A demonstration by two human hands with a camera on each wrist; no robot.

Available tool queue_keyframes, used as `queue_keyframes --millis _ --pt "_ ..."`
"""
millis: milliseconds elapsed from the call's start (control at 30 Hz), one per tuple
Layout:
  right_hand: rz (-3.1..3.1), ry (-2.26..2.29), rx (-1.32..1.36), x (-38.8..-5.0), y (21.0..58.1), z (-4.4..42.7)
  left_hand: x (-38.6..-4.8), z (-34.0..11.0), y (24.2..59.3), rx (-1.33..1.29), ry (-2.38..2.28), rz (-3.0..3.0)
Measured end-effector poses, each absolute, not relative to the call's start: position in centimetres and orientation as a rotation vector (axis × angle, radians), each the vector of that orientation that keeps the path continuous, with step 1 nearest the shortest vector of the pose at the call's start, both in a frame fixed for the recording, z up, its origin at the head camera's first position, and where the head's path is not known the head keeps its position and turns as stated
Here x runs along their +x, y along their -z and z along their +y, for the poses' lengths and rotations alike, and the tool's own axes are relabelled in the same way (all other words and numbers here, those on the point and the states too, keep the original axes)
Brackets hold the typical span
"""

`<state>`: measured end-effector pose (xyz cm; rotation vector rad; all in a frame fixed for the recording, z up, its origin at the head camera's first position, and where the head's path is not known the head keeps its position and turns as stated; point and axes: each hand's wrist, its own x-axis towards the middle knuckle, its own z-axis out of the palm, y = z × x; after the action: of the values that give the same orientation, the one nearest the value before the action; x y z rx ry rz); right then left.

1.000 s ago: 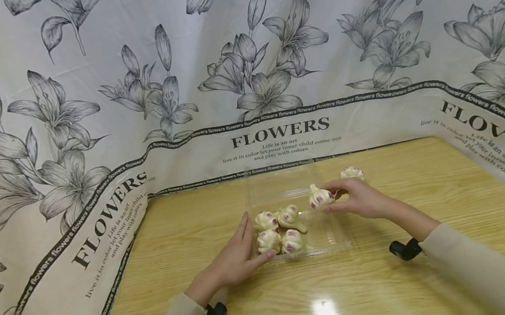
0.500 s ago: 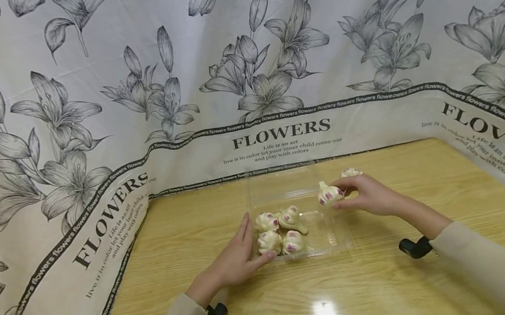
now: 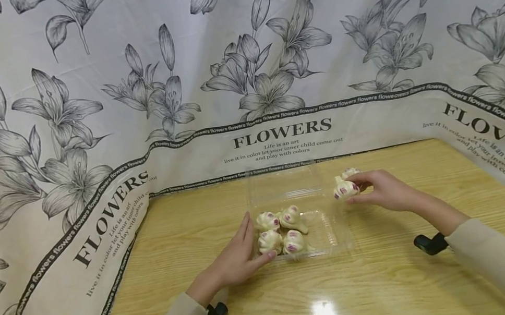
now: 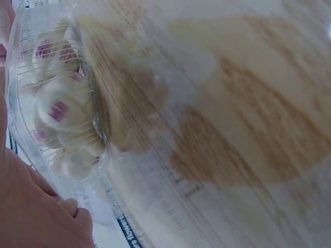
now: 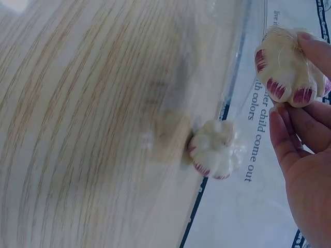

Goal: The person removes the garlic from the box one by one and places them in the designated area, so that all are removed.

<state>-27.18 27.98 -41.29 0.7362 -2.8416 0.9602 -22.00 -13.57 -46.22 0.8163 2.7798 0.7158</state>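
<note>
Between thumb and fingertips, my right hand (image 3: pixel 389 191) pinches a garlic bulb (image 3: pixel 345 188), white with purple patches, raised just right of a clear plastic box (image 3: pixel 335 228). The right wrist view shows the held bulb (image 5: pixel 286 67) close up. My left hand (image 3: pixel 227 260) rests at the box's front left corner, fingers straight along its left side and thumb at the front rim. Several garlic bulbs (image 3: pixel 290 219) sit in the box's left half; the left wrist view shows them through the clear wall (image 4: pixel 98 108). Another garlic bulb (image 3: pixel 350 171) lies on the table beyond my right hand, partly hidden.
The box's clear lid (image 3: pixel 279 183) lies folded back toward the rear. The wood-grain table (image 3: pixel 183 213) is bordered by a white flower-printed cloth (image 3: pixel 279 143) at the back and both sides.
My right hand has moved right with the garlic bulb, from above the box's right part to just past its right side. The left hand and the bulbs in the box stay put.
</note>
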Motion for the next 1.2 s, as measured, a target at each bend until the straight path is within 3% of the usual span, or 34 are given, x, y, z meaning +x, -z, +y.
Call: queue_keyframes --millis 1200 --pt "-2.871 -0.868 0.457 -29.9 41.3 35.7 -22.2 -13.5 46.4 0.819 -0.697 2.789"
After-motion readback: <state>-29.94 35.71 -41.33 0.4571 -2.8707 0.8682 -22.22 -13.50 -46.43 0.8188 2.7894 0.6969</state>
